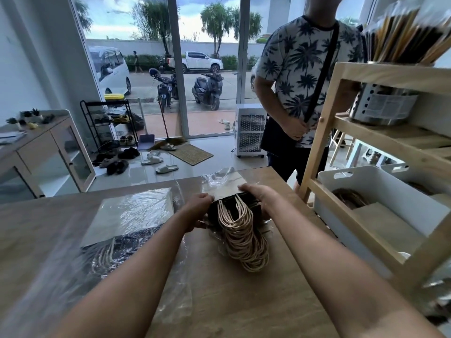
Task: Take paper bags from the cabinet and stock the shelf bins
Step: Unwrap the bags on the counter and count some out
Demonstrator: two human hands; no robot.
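A stack of black paper bags (234, 206) stands on edge on the wooden table (244, 301), its beige rope handles (244, 242) spilling toward me. My left hand (199, 211) grips the stack's left side and my right hand (258, 195) grips its top right. Loose clear plastic wrap (220, 179) lies behind the stack. A second, plastic-wrapped pack of bags (129, 215) lies flat to the left. At the right, a white bin (380, 191) on the wooden shelf (341, 211) holds brown paper bags (380, 223) with rope handles.
A person in a palm-print shirt (300, 76) stands beyond the table's far right corner, next to the shelf. A metal cup of long sticks (388, 103) sits on an upper shelf. A cabinet (48, 152), shoes and a white appliance (250, 130) stand on the floor beyond.
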